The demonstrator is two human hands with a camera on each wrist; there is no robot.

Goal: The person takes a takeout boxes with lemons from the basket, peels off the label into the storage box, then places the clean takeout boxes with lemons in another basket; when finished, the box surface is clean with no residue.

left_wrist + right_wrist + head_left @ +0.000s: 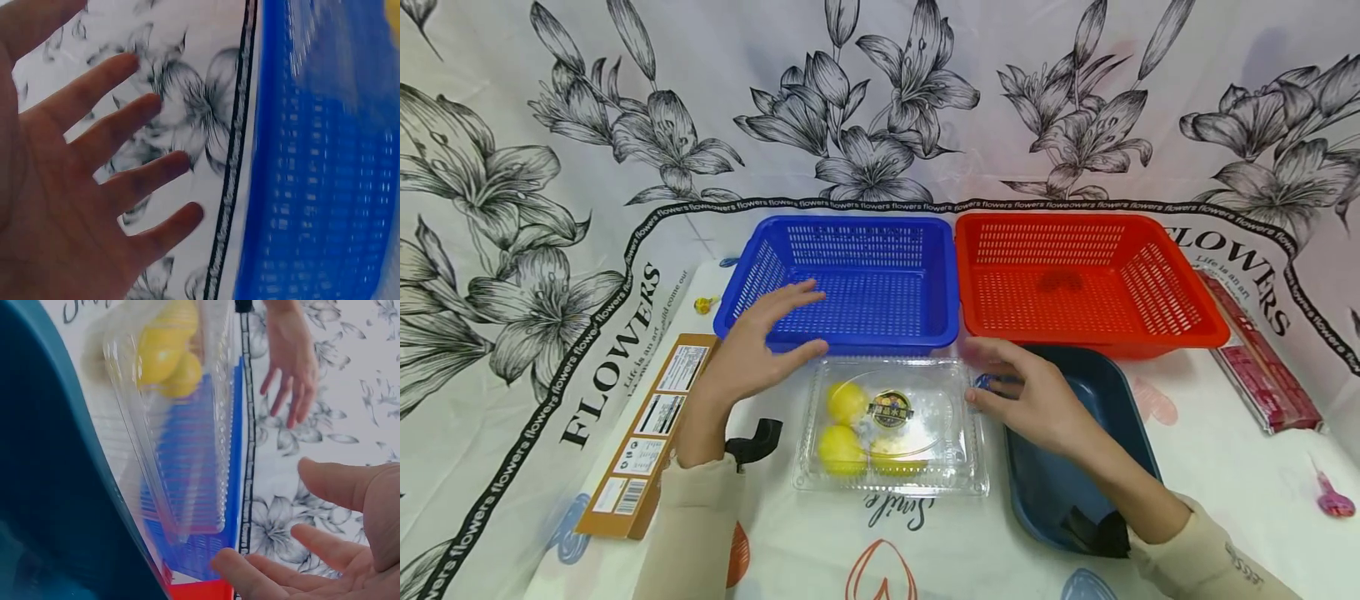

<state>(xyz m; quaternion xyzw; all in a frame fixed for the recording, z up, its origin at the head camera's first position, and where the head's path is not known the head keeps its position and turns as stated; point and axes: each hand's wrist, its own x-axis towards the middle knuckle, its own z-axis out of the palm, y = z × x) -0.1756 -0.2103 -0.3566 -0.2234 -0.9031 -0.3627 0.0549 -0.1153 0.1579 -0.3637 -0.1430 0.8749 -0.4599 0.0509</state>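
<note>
A clear plastic clamshell box (940, 425), its lid down, lies on the table between my hands. Inside are several yellow lemon-like fruits (842, 450), and a dark round label (891, 409) marks its lid. My left hand (756, 354) hovers by the box's upper left corner, fingers spread and holding nothing. At the box's right side is my right hand (1033, 400), fingers loosely extended over the dark blue basin (1120, 383). It seems to be just off the box, also seen in the right wrist view with the lemons (165, 353) inside.
Behind the box stand a blue basket (850, 312) and a red basket (1060, 312), side by side. A long brown carton (651, 442) lies at the left, with a lollipop (703, 306) near it. At the right are red packages (1266, 367) and a pink item (1333, 497).
</note>
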